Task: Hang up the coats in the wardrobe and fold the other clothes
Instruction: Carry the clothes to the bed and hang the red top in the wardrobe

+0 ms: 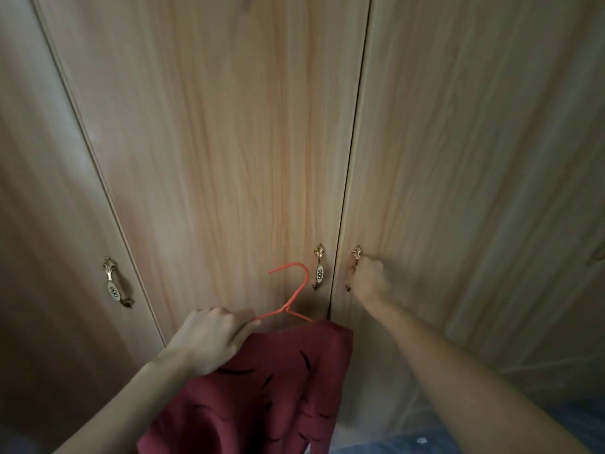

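A dark red garment (pixel 271 388) with black marks hangs on an orange wire hanger (pixel 294 296) in front of a wooden wardrobe (pixel 212 142) whose doors are closed. My left hand (pixel 209 339) grips the hanger's left shoulder together with the cloth. My right hand (pixel 368 278) is curled round the brass handle (pixel 357 253) of the right-hand door (pixel 474 158). The hanger's hook points up beside the middle door's handle (pixel 319 270).
A third brass handle (pixel 115 286) sits on the left door. A narrow dark gap runs between the middle and right doors. A bluish surface (pixel 422 437) shows at the bottom right, under my right arm.
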{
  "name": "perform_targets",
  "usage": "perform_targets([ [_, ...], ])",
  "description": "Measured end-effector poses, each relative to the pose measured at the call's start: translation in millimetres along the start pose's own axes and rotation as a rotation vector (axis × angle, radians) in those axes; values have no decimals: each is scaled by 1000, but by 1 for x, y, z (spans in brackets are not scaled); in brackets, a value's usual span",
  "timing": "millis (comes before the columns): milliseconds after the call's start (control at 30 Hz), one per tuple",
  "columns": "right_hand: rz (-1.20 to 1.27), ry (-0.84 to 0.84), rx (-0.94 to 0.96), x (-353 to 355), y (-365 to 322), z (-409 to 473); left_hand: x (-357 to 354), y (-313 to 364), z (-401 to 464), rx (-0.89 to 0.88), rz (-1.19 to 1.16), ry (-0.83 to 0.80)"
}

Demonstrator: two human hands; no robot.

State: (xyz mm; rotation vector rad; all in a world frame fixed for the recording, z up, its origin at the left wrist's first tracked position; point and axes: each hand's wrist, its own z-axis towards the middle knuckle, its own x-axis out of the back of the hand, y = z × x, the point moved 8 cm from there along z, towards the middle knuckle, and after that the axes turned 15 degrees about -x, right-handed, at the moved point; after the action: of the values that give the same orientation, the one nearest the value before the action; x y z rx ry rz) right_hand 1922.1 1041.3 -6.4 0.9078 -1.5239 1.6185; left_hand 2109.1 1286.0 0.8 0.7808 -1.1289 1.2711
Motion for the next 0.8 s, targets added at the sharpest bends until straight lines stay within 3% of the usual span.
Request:
perform_targets([
  [200, 140, 9, 90, 19, 40, -47, -7, 27, -14, -37, 9, 22],
  [433, 27, 67, 137, 64, 117, -105, 8, 94, 4, -179, 25, 76],
  [600, -3, -31, 236, 93, 183, -117, 26, 164, 39, -291, 80, 147],
  [800, 66, -113, 221, 140, 278, -127, 31, 245, 70, -343, 9, 223],
])
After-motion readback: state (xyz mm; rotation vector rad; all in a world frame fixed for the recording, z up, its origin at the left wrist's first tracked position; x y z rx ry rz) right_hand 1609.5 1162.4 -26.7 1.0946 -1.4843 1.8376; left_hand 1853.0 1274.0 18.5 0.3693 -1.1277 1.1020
